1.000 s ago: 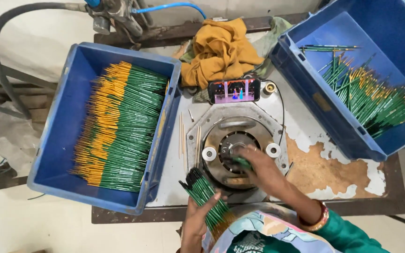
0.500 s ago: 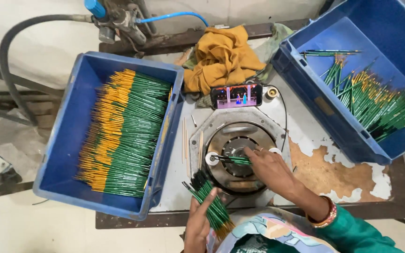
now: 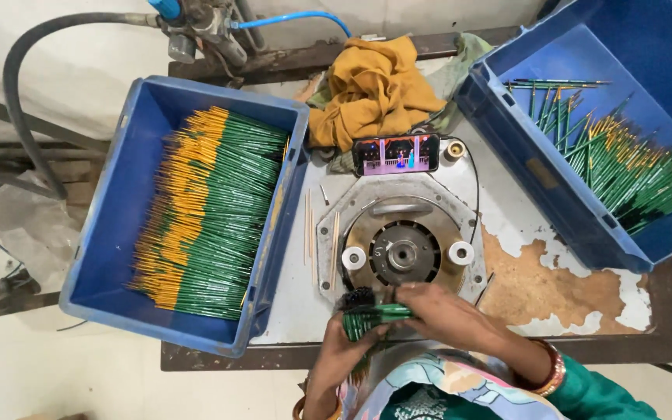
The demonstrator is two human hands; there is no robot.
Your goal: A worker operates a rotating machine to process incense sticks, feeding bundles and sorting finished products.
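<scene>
My left hand grips a bundle of green-handled brushes with dark bristle tips, held near the table's front edge. My right hand meets the bundle from the right, fingers pinching brush handles in it. Just beyond both hands lies the round metal machine disc on its grey plate, with two white rollers at its sides. Nothing sits in the disc's centre.
A blue crate of neatly stacked green and orange brushes stands at the left. Another blue crate with loosely piled brushes is at the right. A phone with a lit screen and a mustard cloth lie behind the machine. Thin sticks rest beside the plate.
My right hand drew back from the machine disc to the bundle in my left hand, carrying a brush. The bundle turned from upright to lying sideways.
</scene>
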